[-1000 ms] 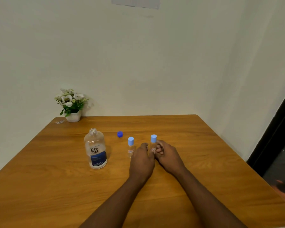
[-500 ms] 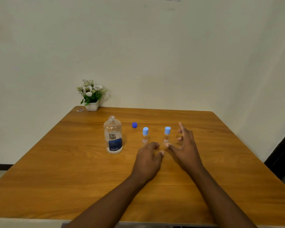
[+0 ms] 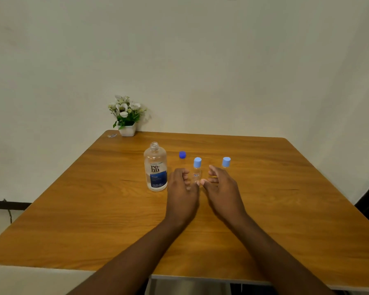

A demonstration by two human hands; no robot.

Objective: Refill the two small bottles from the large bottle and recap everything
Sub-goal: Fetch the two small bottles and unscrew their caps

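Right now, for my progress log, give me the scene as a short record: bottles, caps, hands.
large bottle: upright, uncapped
dark blue cap: loose on the table, right of the large bottle
left small bottle: upright, capped, between both hands
right small bottle: capped, lower part hidden by right hand
left hand: relaxed, holds nothing
right hand: relaxed, holds nothing
remaining: recap large bottle

Wooden table, plain cream walls

A tall clear blue-labelled bottle stands close outside the left hand; a small clear light-blue-capped bottle stands between it and the right hand — the brown wooden table lies open rightward.
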